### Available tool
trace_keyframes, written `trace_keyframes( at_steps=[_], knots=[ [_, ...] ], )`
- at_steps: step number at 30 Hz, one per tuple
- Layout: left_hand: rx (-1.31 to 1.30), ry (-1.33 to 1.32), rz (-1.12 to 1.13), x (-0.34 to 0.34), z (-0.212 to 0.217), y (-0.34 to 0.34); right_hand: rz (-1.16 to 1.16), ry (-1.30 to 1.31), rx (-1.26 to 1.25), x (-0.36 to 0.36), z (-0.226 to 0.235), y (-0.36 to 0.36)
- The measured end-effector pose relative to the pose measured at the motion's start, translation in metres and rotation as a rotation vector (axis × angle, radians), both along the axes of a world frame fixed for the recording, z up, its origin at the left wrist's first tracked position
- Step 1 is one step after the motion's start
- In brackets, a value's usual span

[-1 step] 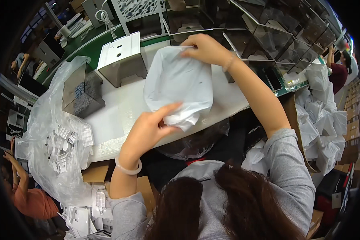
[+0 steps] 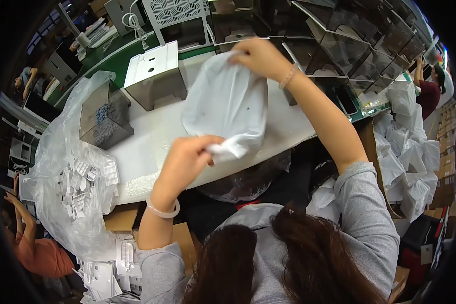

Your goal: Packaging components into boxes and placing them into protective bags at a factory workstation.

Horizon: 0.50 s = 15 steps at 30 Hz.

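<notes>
Nothing has shifted since the earlier frame: the one white worktable [image 2: 152,137] lies under both grips as before. One white plastic bag [image 2: 228,104] hangs stretched between the two hands above it. The right hand [image 2: 261,57] pinches its top edge, fingers pressed together; the left hand [image 2: 187,162] clamps the bunched bottom corner. Left of the grips stand two boxes: one grey box [image 2: 154,76], one clear bin [image 2: 104,119].
</notes>
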<state>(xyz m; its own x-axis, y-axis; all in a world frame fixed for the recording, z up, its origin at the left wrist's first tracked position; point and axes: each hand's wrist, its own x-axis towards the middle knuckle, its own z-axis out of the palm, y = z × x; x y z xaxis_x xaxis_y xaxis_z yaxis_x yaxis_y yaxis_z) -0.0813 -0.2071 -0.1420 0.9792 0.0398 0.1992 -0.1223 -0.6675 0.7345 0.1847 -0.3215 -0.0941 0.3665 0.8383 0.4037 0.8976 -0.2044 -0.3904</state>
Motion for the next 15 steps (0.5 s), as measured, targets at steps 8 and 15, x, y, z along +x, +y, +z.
trace_keyframes(
  at_steps=[8,15],
  knots=[
    [0.037,-0.678,0.398,0.032,0.064,0.071,-0.152,-0.147,0.499,-0.005,0.075,-0.015],
    [-0.225,-0.970,0.323,0.068,0.117,0.086,0.086,0.365,0.848,-0.017,0.120,0.005]
  ],
)
